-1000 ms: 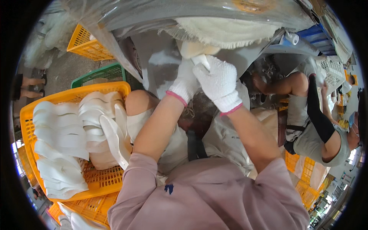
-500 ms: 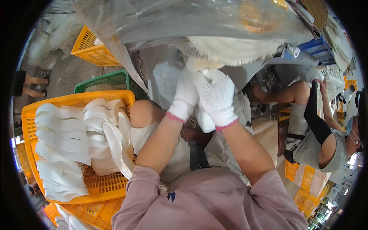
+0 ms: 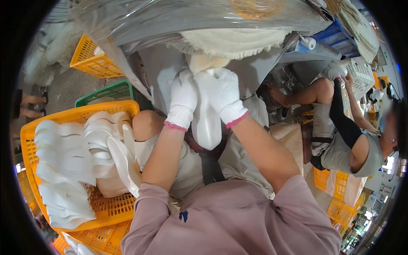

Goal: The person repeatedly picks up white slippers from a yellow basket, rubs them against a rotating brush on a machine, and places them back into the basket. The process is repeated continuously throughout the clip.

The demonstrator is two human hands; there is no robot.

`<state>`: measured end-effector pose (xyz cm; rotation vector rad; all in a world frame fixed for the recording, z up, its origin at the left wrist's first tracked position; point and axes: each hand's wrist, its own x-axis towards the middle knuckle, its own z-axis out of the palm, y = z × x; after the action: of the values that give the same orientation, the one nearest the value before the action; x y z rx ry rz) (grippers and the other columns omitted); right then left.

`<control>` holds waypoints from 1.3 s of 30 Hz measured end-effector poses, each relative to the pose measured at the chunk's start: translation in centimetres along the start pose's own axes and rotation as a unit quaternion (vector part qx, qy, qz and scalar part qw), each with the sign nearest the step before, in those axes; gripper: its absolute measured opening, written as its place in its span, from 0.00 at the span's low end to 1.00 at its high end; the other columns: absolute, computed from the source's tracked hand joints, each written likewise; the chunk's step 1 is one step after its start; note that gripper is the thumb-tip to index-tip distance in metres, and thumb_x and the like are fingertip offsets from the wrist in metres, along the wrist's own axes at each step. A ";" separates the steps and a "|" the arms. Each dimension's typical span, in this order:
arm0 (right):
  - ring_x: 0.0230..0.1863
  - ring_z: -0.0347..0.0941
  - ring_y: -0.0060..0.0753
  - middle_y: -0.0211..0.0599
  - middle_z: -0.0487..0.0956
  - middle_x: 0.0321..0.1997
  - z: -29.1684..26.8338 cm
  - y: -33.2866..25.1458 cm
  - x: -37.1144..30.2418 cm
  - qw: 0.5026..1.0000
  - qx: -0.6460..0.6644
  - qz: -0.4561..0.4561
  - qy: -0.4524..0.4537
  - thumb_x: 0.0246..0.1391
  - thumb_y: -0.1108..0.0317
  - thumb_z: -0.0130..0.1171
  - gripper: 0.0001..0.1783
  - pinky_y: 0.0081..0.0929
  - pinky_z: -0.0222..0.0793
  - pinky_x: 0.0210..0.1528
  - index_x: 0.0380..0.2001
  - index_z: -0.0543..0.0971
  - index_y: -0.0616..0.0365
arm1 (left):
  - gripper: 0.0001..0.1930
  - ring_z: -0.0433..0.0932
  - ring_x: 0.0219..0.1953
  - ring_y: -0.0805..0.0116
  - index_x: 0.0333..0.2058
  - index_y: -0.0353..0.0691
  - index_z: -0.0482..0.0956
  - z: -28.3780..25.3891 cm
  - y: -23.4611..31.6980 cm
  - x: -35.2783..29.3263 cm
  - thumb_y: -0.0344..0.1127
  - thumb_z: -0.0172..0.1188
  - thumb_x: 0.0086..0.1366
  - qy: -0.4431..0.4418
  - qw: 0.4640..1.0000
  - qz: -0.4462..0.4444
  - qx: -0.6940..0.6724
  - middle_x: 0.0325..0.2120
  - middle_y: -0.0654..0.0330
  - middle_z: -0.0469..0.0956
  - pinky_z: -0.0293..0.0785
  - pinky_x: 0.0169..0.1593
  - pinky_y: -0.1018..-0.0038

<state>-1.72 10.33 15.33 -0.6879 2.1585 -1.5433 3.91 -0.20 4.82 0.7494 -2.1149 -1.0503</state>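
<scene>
Soft light falls around us; streaks of glare run along the clear, wrinkled plastic sheeting, and a pale sheen lies on the smooth, curved white piece. The orange-yellow slatted plastic crate bows leftward; small bright patches burn out lower right.

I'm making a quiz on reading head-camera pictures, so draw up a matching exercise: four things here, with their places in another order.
Things
1. White curved piece
2. Green crate
3. Cream fringed material
4. Stacked white pieces

Places
A. At the top middle of the picture, beyond both hands
B. Inside the large orange crate on the left
C. Between the left hand and the right hand
D. Just past the far rim of the large orange crate

Pairs: 1-C, 2-D, 3-A, 4-B
</scene>
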 end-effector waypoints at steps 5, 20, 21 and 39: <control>0.38 0.85 0.50 0.47 0.87 0.38 -0.8 3.6 -2.2 0.982 -0.116 -0.129 0.080 0.53 0.55 0.70 0.29 0.39 0.81 0.42 0.57 0.84 0.54 | 0.17 0.79 0.54 0.48 0.54 0.35 0.78 0.6 0.4 -2.0 0.37 0.55 0.72 -0.089 0.990 0.076 -0.077 0.51 0.47 0.80 0.75 0.58 0.60; 0.51 0.82 0.55 0.53 0.83 0.50 -5.2 -0.9 -3.5 0.955 -0.152 0.089 -0.237 0.48 0.54 0.70 0.41 0.41 0.77 0.56 0.64 0.72 0.57 | 0.25 0.85 0.33 0.56 0.46 0.39 0.80 5.0 1.4 1.2 0.54 0.43 0.80 -0.151 0.700 -0.348 -0.605 0.33 0.56 0.84 0.84 0.44 0.63; 0.57 0.79 0.54 0.54 0.81 0.56 -4.8 -1.3 -3.6 0.970 -0.102 0.032 -0.216 0.47 0.55 0.71 0.43 0.39 0.74 0.61 0.66 0.70 0.58 | 0.24 0.84 0.30 0.57 0.44 0.40 0.80 5.4 1.2 2.1 0.55 0.46 0.79 -0.096 0.773 -0.300 -0.551 0.30 0.57 0.83 0.85 0.42 0.62; 0.36 0.84 0.51 0.45 0.85 0.35 -1.9 1.0 -1.4 0.901 -0.359 -0.244 0.021 0.50 0.52 0.72 0.26 0.45 0.79 0.38 0.48 0.83 0.57 | 0.26 0.84 0.39 0.51 0.52 0.43 0.80 6.1 -1.1 3.0 0.59 0.45 0.78 -0.053 0.754 -0.242 -0.608 0.38 0.53 0.83 0.84 0.49 0.55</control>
<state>-1.91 12.86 14.99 -1.5345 2.7367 -0.8935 -2.34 -0.10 1.88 0.5137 -0.8383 -2.3790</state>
